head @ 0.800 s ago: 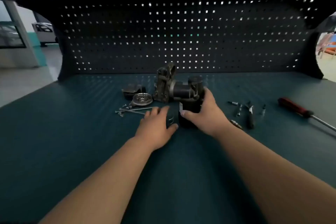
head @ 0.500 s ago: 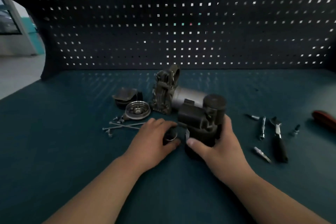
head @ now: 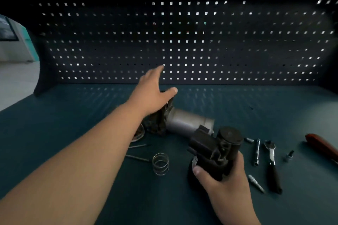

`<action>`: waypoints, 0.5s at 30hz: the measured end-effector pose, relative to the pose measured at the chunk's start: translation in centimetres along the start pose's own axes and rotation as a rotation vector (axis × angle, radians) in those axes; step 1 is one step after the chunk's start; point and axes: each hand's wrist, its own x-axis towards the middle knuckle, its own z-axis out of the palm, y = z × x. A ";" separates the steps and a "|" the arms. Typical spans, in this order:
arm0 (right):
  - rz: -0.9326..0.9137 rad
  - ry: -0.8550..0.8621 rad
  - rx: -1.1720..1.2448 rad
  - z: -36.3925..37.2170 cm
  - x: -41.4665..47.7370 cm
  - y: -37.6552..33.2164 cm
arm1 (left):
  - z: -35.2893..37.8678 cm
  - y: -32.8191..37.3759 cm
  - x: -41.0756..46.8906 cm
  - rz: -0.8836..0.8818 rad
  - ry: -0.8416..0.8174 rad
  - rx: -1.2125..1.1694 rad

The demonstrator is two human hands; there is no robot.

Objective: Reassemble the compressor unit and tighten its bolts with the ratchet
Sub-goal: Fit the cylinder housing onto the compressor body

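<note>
My right hand (head: 226, 182) grips a dark compressor housing (head: 214, 150) with a round cap, lifted a little off the bench. Behind it lies the compressor body: a grey motor cylinder (head: 186, 120) joined to a dark cast head (head: 157, 120). My left hand (head: 153, 91) hovers open over that cast head, fingers stretched toward the pegboard, and hides part of it. A wire coil spring (head: 161, 163) lies loose on the bench between my arms. The ratchet (head: 272, 166) with its black handle lies to the right of the housing.
Long thin bolts (head: 137, 157) lie left of the spring, and a round part (head: 140, 132) shows under my left forearm. An extension bar (head: 257, 151), small sockets (head: 289, 155) and a bit (head: 256, 182) surround the ratchet. A red-handled screwdriver (head: 320, 146) is far right. The pegboard (head: 182, 42) closes the back.
My left hand let go of the spring and moved up and back over the cast head. The spring now lies uncovered. My right hand still holds the housing, now nearer to me.
</note>
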 end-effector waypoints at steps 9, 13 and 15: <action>-0.012 0.165 0.042 -0.4 0.1 -0.2 | 2.6 0.0 -0.6 0.000 -0.060 0.154; -0.005 0.174 0.041 -0.5 0.2 -0.5 | 2.7 1.3 -2.0 0.017 -0.135 0.162; -0.011 0.169 0.037 -0.6 0.4 -0.5 | 2.8 1.9 -2.3 0.010 -0.125 0.141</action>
